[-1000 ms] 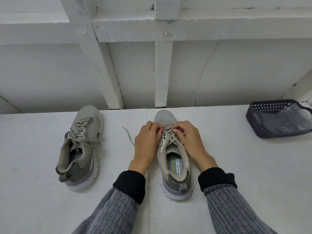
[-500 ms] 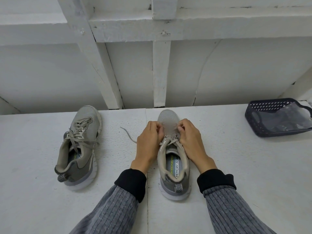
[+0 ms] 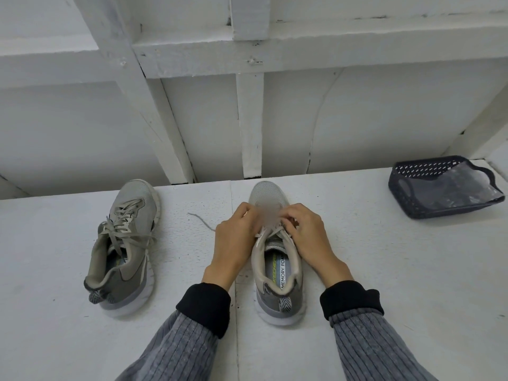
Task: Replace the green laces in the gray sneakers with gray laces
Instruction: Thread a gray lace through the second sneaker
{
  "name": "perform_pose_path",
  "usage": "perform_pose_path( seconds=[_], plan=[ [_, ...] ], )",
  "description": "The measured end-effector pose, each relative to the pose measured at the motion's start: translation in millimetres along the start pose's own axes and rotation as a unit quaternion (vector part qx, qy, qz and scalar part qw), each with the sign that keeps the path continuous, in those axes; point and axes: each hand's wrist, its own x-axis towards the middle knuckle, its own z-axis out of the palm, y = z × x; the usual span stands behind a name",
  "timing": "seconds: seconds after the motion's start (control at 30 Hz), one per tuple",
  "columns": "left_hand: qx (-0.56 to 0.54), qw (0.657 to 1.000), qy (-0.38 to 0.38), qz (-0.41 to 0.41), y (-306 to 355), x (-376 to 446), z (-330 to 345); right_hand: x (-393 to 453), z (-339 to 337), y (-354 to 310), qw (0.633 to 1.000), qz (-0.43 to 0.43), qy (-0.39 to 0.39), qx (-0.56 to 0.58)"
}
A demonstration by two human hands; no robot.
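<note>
Both hands work at the lacing of the sneaker [image 3: 276, 259] that stands on the white worktop [image 3: 384, 270], heel toward the person and toe pointing away. The left hand [image 3: 236, 237] sits against the shoe's left side with its fingers curled in over the upper eyelets, and the right hand [image 3: 308, 235] mirrors it on the other side; each grip looks pinched together on the gray lace [image 3: 270, 232] where the two hands nearly meet, though motion blur between the fingertips hides exactly how the lace is held. Just below the hands the lace crosses the tongue, and the shoe's open collar shows a printed insole. A loose lace end [image 3: 200, 222] trails over the worktop from under the left hand, running out to that hand's left. Farther left, well apart from both hands, the second sneaker [image 3: 123, 248] lies angled with its own gray lace [image 3: 121, 229] threaded and loosely spread. Far to the right of the right hand, near the worktop's back edge, stands a dark perforated basket [image 3: 428, 193] holding a clear plastic bag [image 3: 456, 188]. Gray ribbed sleeves [image 3: 368, 347] with black cuffs cover both forearms.
</note>
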Motion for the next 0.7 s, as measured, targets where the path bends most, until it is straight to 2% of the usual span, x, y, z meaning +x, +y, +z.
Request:
perform_pose_path(
  seconds=[0.07,0.17,0.3,0.47,0.7],
  plan=[
    [0.027,1.000,-0.014,-0.004,-0.3,-0.2,0.2,-0.2,0.1,-0.3,0.999,-0.010,-0.003,-0.040],
    [0.002,0.999,0.015,-0.028,2.5,-4.2,4.6,-4.0,-0.8,-3.7,0.999,-0.007,0.015,-0.048],
    [-0.059,0.995,0.035,-0.066,3.1,-8.1,8.6,-6.4,-1.5,-4.7,1.000,0.015,0.017,-0.013],
    [-0.071,0.995,0.040,-0.050,-2.6,-9.0,6.5,-1.6,-5.8,-3.2,0.998,0.048,-0.021,0.047],
    [-0.154,0.981,0.054,-0.108,2.2,-7.1,8.0,-3.1,2.8,-2.3,0.996,0.055,0.059,0.032]
  ],
)
